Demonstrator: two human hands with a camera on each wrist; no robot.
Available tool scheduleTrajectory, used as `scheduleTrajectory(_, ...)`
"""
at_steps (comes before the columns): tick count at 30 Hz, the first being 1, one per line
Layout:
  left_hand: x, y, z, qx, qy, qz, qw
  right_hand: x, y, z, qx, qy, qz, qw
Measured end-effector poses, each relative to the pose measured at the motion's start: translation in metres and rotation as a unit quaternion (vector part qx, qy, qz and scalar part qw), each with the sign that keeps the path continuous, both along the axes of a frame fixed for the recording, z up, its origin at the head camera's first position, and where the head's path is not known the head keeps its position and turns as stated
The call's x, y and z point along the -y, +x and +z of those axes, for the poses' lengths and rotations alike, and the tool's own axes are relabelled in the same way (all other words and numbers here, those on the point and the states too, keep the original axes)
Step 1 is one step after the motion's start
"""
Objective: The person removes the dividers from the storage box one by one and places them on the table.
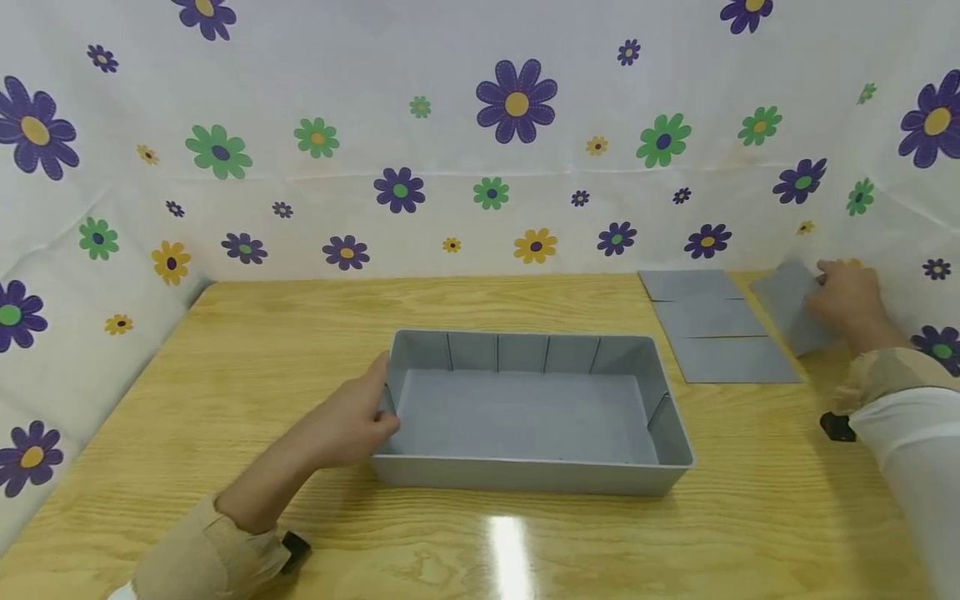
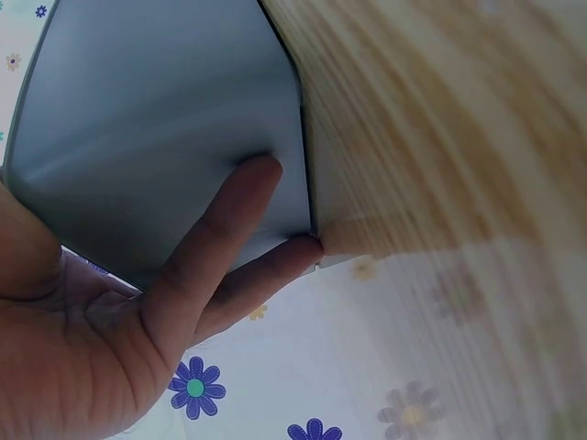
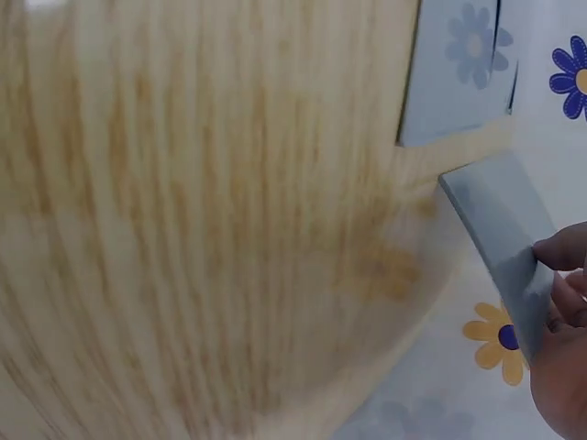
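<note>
A grey rectangular plastic box (image 1: 525,477) with slotted inner walls sits on the wooden table. My left hand (image 1: 348,425) grips its left end wall, the thumb over the rim. Seen from the left wrist, the fingers (image 2: 215,215) lie along the outside of that wall, close to the tabletop. At the far right my right hand (image 1: 849,296) pinches a flat grey divider panel (image 1: 783,302), which is tilted. The right wrist view shows the panel (image 3: 500,215) between thumb and fingers, its far edge raised toward the camera.
Several similar flat grey panels (image 1: 708,318) lie in a column left of the right hand, behind the box. White flowered cloth (image 1: 450,150) walls in the table (image 1: 300,325) at the back and both sides. Each wrist carries a small black device (image 1: 295,552).
</note>
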State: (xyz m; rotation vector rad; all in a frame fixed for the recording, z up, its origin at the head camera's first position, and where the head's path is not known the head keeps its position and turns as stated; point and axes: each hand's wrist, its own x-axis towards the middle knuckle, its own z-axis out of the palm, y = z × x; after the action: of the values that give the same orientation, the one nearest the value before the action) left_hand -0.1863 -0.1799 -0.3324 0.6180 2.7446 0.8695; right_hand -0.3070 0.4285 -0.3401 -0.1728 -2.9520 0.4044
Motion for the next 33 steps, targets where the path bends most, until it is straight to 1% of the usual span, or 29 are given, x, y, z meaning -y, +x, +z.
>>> scheduleTrajectory(3, 0.001, 0.002, 0.001, 0.001, -0.001, 0.002, 1.0000, 0.000, -0.002, -0.008, -0.009, 0.023, 0.026, 0.999)
scheduleTrajectory(7, 0.002, 0.004, 0.004, 0.006, 0.001, 0.000, 1.0000, 0.001, 0.000, -0.011, -0.013, 0.036, 0.034, 0.999)
scheduleTrajectory(13, 0.000, 0.002, 0.006, -0.003, 0.006, -0.006, 1.0000, 0.007, 0.005, -0.005, 0.017, 0.035, 0.048, 0.998)
scheduleTrajectory(15, -0.001, 0.001, 0.005, -0.010, 0.007, -0.008, 0.9999, 0.018, 0.007, -0.001, 0.021, 0.035, 0.063, 0.997)
scheduleTrajectory(17, -0.001, 0.001, 0.004, -0.012, 0.008, -0.007, 0.9999, 0.037, 0.011, 0.003, 0.013, 0.024, 0.088, 0.996)
scheduleTrajectory(19, -0.002, 0.002, 0.003, -0.016, 0.009, -0.007, 0.9998, 0.061, 0.021, 0.007, 0.000, -0.009, 0.117, 0.993)
scheduleTrajectory(21, -0.003, 0.001, 0.000, -0.017, 0.008, -0.008, 0.9998, 0.087, 0.039, 0.009, -0.010, -0.050, 0.146, 0.988)
scheduleTrajectory(22, -0.004, 0.001, 0.000, -0.015, 0.007, -0.009, 0.9998, 0.100, 0.050, 0.010, -0.010, -0.076, 0.162, 0.984)
scheduleTrajectory(24, -0.006, 0.000, -0.001, -0.014, 0.004, -0.011, 0.9998, 0.125, 0.074, 0.012, 0.006, -0.133, 0.184, 0.974)
scheduleTrajectory(27, -0.007, -0.001, -0.001, -0.013, 0.002, -0.010, 0.9999, 0.161, 0.106, 0.012, 0.046, -0.195, 0.204, 0.958)
scheduleTrajectory(28, -0.006, -0.001, 0.000, -0.014, 0.002, -0.009, 0.9999, 0.171, 0.114, 0.012, 0.055, -0.205, 0.206, 0.955)
scheduleTrajectory(30, -0.005, -0.001, 0.000, -0.016, 0.004, -0.007, 0.9998, 0.186, 0.126, 0.009, 0.058, -0.208, 0.213, 0.953)
scheduleTrajectory(33, -0.003, -0.002, -0.001, -0.020, 0.001, -0.008, 0.9998, 0.199, 0.133, 0.003, 0.037, -0.195, 0.226, 0.954)
